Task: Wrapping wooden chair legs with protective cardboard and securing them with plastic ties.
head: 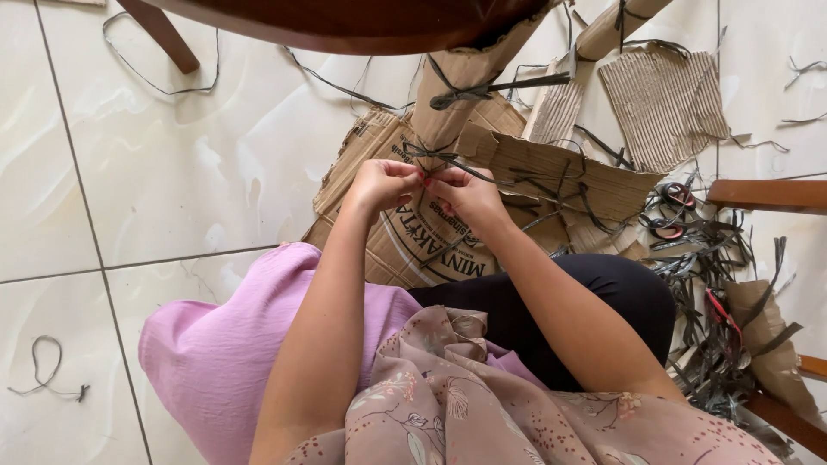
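Note:
My left hand [382, 185] and my right hand [465, 196] meet fingertip to fingertip, both pinching a thin dark strap [448, 160] that is tied around a wooden leg wrapped in brown cardboard [457, 95]. The strap's loose ends fan out above my fingers. A second dark strap is knotted higher up on the same wrapped leg. Below my hands a flattened cardboard sheet [405, 245] with dark round print lies on the tiled floor.
Dark wooden furniture [345, 21] spans the top. Corrugated cardboard pieces [663, 99] lie at upper right. A heap of dark straps [715, 293] with scissors [672, 211] sits at right beside wooden chair parts [767, 194]. Loose strap bits [47, 370] lie on the white tiles.

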